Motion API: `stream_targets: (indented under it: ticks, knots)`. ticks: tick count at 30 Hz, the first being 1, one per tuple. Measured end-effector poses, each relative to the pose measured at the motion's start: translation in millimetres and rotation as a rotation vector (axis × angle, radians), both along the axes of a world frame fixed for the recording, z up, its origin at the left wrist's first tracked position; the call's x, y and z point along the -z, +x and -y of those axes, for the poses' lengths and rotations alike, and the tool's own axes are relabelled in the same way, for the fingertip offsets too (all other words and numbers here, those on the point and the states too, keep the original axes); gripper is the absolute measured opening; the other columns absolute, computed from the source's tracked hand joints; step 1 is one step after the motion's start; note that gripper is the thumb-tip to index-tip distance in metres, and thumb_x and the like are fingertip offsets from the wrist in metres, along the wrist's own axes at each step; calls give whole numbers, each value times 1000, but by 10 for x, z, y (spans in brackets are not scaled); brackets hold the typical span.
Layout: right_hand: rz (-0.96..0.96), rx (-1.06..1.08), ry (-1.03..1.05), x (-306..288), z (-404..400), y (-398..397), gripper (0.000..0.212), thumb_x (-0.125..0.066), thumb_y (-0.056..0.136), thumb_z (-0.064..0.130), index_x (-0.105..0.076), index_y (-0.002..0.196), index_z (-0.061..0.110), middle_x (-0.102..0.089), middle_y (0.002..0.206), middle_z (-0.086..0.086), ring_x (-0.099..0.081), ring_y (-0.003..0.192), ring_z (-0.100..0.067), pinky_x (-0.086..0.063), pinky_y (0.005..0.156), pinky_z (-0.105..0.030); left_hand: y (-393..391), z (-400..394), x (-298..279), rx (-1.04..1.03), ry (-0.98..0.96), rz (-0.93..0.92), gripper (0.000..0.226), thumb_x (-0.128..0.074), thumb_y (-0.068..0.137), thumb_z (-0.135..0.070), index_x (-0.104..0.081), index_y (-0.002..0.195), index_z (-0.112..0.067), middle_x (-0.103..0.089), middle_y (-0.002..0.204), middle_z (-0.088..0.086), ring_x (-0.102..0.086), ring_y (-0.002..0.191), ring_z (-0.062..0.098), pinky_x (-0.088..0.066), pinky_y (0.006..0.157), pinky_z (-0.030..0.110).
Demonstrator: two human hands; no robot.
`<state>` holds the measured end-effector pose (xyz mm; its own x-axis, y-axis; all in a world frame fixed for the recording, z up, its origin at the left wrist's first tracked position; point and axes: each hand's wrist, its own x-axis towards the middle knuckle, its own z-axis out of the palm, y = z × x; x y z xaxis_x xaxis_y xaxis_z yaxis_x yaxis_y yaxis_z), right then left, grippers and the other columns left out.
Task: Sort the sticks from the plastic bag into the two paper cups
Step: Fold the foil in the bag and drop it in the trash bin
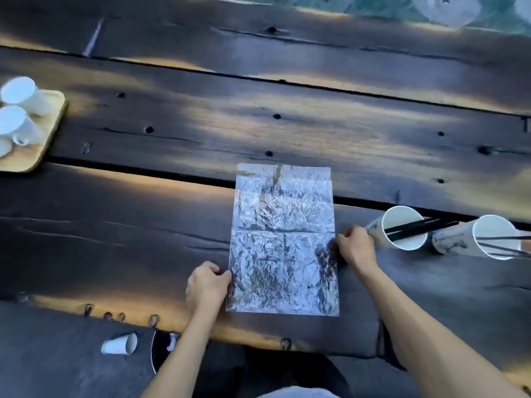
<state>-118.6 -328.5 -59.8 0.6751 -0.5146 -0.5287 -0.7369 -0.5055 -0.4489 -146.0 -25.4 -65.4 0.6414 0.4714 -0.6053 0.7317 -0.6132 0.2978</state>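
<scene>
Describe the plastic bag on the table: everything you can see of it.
The plastic bag is a flat, upright rectangle of crinkled, shiny, silvery-looking film, lying flat on the dark wooden table in front of the person. Creases cross it, one horizontal near the middle and one vertical below that. It looks empty and flattened; no sticks show in it. The left hand pinches its lower left edge and the right hand grips its right edge near the crease. Two paper cups stand apart to its right.
</scene>
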Motion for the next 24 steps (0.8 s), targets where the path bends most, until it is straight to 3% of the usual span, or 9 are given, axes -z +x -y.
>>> stream_targets:
  ticks: [4, 7, 10, 13, 15, 18, 21, 24]
  knots:
    - [74, 89, 83, 102, 44, 399, 14, -55, 78, 13, -63, 70, 4, -72, 82, -24, -68, 85, -40, -54, 73, -43, 711, 151, -19, 69, -133, 212, 23, -68, 87, -19, -69, 110, -16, -71, 108, 3, -62, 111, 27, -47, 91, 33]
    - [85, 242, 238, 245, 128, 646, 12, -52, 80, 14, -63, 78, 12, -70, 74, -15, -72, 72, -35, -61, 69, -53, 1247, 210, 111, 126, -248, 267, 36, -68, 87, -15, -64, 123, -16, -65, 113, -3, -63, 108, 22, -50, 99, 37]
    - [139, 290, 274, 208, 142, 860, 15, -50, 83, 4, -60, 73, 9, -66, 66, -14, -69, 58, -29, -62, 65, -53, 1651, 261, 204, 60, -357, 290, 47, -65, 88, -11, -54, 133, -18, -62, 123, -1, -68, 91, 20, -59, 87, 45]
    - [136, 346, 316, 233, 186, 964, 19, -51, 91, 0, -54, 78, 13, -64, 68, -11, -64, 53, -25, -60, 63, -41, 1897, 357, 254, 15, -451, 249, 55, -62, 89, 1, -46, 140, -13, -62, 120, 11, -65, 69, 19, -61, 61, 30]
    - [122, 386, 377, 280, 196, 1000, 16, -54, 90, -3, -50, 85, 11, -63, 66, -12, -59, 48, -23, -55, 54, -36, 1976, 407, 304, 5, -476, 237, 54, -62, 89, 6, -46, 137, -12, -68, 107, 20, -64, 61, 20, -56, 51, 25]
    - [153, 419, 409, 282, 201, 1073, 17, -61, 85, -7, -52, 91, 6, -59, 60, -12, -50, 37, -18, -43, 39, -26, 2033, 454, 332, -48, -469, 282, 33, -61, 88, 8, -56, 118, -5, -71, 93, 21, -62, 53, 15, -54, 49, 23]
    - [261, 383, 464, 104, 177, 1147, 19, -57, 86, -8, -57, 81, 10, -54, 59, -8, -45, 33, -11, -37, 37, -21, 2050, 469, 135, -84, -578, 339, 17, -61, 89, 7, -63, 104, -1, -67, 77, 14, -60, 43, 6, -52, 46, 17]
    - [407, 340, 548, -175, 158, 1103, 25, -58, 89, -8, -60, 75, 13, -52, 62, -5, -41, 35, -3, -34, 39, -18, 1972, 378, -112, -59, -645, 422, 13, -62, 89, 5, -67, 88, -7, -68, 77, 14, -62, 46, 6, -53, 49, 16]
